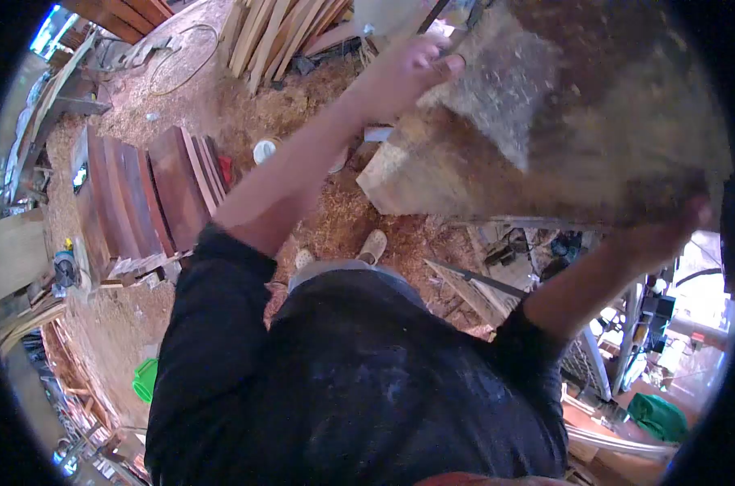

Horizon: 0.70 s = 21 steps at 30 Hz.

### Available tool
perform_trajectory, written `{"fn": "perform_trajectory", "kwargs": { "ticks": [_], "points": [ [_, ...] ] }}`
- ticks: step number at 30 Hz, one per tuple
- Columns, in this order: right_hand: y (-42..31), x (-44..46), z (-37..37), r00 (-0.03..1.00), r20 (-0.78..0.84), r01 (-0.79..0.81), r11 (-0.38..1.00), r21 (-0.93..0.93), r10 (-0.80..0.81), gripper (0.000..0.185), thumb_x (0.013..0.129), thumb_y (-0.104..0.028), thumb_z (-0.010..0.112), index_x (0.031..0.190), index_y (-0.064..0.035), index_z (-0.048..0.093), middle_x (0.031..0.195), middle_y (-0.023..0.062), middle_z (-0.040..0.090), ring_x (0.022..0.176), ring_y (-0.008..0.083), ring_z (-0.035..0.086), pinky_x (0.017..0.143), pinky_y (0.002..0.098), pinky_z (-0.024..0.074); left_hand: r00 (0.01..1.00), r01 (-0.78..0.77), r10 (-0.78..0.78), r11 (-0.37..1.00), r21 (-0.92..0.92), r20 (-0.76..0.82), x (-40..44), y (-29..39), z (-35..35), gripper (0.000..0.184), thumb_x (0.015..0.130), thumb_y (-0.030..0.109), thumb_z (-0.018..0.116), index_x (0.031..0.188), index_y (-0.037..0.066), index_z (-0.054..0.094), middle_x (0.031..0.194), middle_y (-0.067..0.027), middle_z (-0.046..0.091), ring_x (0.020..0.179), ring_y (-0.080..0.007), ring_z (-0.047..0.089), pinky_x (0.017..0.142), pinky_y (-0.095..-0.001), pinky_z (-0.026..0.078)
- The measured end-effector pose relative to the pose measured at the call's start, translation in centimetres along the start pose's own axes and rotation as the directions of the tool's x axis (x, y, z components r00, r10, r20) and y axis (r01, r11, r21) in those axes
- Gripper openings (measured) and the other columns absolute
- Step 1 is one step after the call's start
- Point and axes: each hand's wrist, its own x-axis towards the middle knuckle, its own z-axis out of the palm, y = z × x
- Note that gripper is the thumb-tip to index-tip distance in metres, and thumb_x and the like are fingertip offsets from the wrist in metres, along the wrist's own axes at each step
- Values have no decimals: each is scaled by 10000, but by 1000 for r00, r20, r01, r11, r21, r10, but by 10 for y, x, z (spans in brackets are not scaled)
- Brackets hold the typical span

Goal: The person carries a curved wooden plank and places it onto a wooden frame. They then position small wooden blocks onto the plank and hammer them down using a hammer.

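My left hand (420,71) is stretched forward at the top, by the left edge of a large worn wooden tabletop (465,174). Its thumb points to the right, while the other fingers are smeared by motion. A thin dark bar (434,14) shows just beyond it; I cannot tell whether the hand touches it. My right hand (690,217) reaches to the near right corner of the tabletop. It is dark and blurred, and its fingers are not readable. Pale and dark patches mark the tabletop's surface.
Reddish-brown boards (132,190) are stacked at the left. Long wood strips (274,36) lie beyond, near a white round container (265,150). Sawdust covers the floor (343,215) around my shoes. A green cloth or bag (658,417) lies lower right, and a green object (145,380) lower left.
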Motion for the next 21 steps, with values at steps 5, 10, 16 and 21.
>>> {"fn": "perform_trajectory", "kwargs": {
  "ticks": [5, 10, 16, 21],
  "points": [
    [-13, -23, 71, 980, 190, 44, 998, 50, -53, 330, 987, -316, 594, 1109, -20, 675, 934, 126, 709, 769, 228, 690, 634, 346, 582, 974, -228, 222, 956, 182, 54, -25, 122, -85, 1101, 877, 614, 680, 1602, 69, 56, 1637, -246, 113, 1498, -419, 208, 1210, -515, 265],
    [-41, -54, 124, 927, 329, 163, 984, 77, -179, 320, 916, -267, 730, 1075, 5, 671, 944, 90, 712, 828, 182, 678, 737, 303, 540, 922, -383, 361, 903, 194, 142, -26, 192, -108, 1057, 923, 566, 657, 1555, -68, 95, 1519, -277, 335, 1415, -355, 378, 1145, -468, 377],
    [-69, -74, 143, 889, 369, 254, 962, 99, -272, 417, 837, -285, 822, 1050, 25, 642, 910, 121, 731, 829, 203, 706, 743, 337, 548, 883, -462, 464, 832, 307, 71, -20, 163, -121, 1141, 826, 530, 776, 1530, -125, 163, 1530, -305, 333, 1412, -338, 392, 1153, -405, 353],
    [-74, -75, 124, 919, 352, 147, 983, 112, -178, 479, 811, -268, 848, 1108, 23, 610, 940, 172, 728, 869, 225, 716, 775, 364, 548, 948, -308, 301, 949, 69, 100, -22, 193, -103, 1228, 825, 466, 805, 1539, -134, 7, 1590, -266, 263, 1445, -310, 326, 1181, -382, 297]
  ]
}}
